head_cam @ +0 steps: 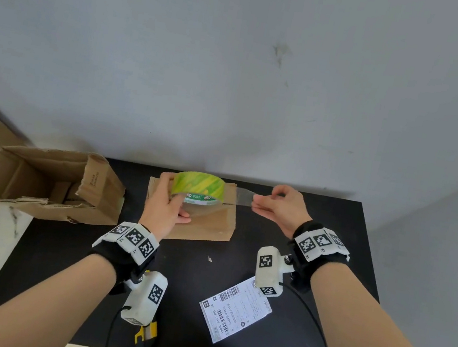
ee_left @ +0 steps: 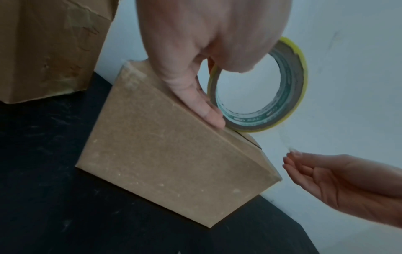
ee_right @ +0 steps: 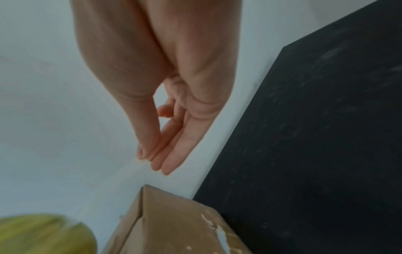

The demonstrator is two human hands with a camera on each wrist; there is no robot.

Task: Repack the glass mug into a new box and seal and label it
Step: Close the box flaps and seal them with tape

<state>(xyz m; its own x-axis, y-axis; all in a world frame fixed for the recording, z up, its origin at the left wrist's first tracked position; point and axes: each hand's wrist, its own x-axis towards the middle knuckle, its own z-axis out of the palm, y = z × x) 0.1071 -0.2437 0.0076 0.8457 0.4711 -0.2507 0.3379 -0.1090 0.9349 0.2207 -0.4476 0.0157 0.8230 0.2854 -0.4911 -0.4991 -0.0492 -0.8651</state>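
A: Where's the box (head_cam: 201, 223)?

B: Closed, flat on the black table (head_cam: 301, 331) toward its far edge, near the wall (head_cam: 239, 69). Its flap seam runs left to right across the top, and the box looks a little longer that way too.

A: And the tape (head_cam: 199, 188)?

B: The roll stands on edge above the box top, its open core facing the person, so its axis points toward and away from them. A clear strip (head_cam: 243, 197) runs off it to the right, roughly along the seam.

A: Who has what?

B: The left hand (head_cam: 163, 204) is curled round the roll's left side, thumb down near the box top. In the left wrist view, a finger (ee_left: 208, 110) lies against the box's top edge beside the roll. The right hand (head_cam: 279, 209) pinches the strip's free end between thumb and fingertips (ee_right: 152, 154), the other fingers fairly straight.

A: Anything else around?

B: An open, torn carton (head_cam: 50, 183) stands left of the box, apart from it. A label (head_cam: 235, 310) with a barcode lies loose on the table nearer the person, under the right wrist. The mug is not visible.
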